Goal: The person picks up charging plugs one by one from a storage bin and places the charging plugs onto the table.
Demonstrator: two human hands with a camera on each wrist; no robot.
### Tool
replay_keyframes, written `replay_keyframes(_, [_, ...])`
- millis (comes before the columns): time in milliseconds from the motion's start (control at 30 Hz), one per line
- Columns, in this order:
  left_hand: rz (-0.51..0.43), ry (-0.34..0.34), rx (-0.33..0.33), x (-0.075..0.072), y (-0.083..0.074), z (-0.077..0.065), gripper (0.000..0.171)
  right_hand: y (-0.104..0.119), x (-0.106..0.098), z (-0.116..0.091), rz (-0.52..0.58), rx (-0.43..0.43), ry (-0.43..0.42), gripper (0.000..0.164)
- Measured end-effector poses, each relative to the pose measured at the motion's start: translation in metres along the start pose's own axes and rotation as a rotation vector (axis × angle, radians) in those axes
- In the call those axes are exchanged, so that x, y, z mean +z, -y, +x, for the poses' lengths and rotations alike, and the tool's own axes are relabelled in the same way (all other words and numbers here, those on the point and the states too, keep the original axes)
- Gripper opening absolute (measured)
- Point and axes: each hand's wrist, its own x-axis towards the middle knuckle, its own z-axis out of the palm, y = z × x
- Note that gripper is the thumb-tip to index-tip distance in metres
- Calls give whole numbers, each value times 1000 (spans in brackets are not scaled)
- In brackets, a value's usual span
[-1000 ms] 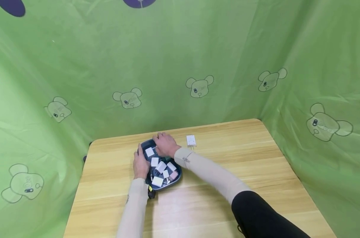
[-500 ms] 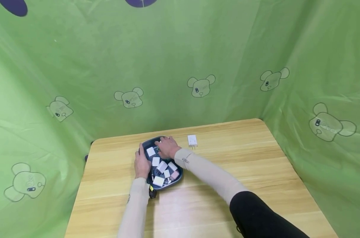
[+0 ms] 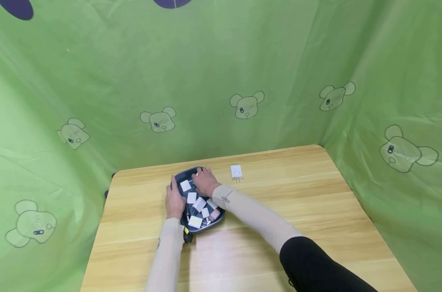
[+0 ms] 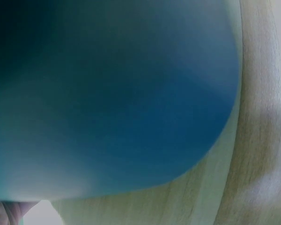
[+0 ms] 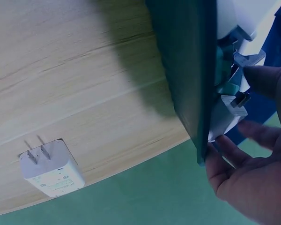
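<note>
A dark blue tray [image 3: 205,229] on the table holds several white chargers [image 3: 195,222] and a pink one [image 3: 214,214]. Along its left side my left hand [image 3: 175,202] grips the wall; the left wrist view is mostly filled by the tray's blurred outer surface [image 4: 131,117]. My right hand [image 3: 205,182] reaches into the tray's far part. Seen from the right wrist, its thumb [image 5: 264,79] touches a small white piece, and its bent fingers lie at the rim beside a white charger [image 5: 224,121] with metal prongs. Whether they pinch it, I cannot tell.
A single white charger [image 3: 236,171] lies on the wooden table [image 3: 297,194] right of the tray, its prongs toward me. A small black thing with a yellow patch [image 3: 187,235] shows by my left wrist. Green curtains [image 3: 206,61] hang behind and at both sides.
My right hand shifts slightly within the far part of the tray, its fingers drawing in from the rim. My left hand stays on the tray's side. The view has shifted a little.
</note>
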Motion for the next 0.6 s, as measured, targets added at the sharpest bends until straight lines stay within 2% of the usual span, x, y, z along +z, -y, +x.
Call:
replay_keyframes(200, [-6,12,2,-1,-1,-2,101,0,3,1,-11,-8,-9,54])
replay_keyframes(433, [-17,15,-2,-2,0,0,100,1,6,3,143,41,-13,62])
replay_keyframes(600, [-20,21,-11,-2,1,-1,100,1,10,3,188,46,-8,59])
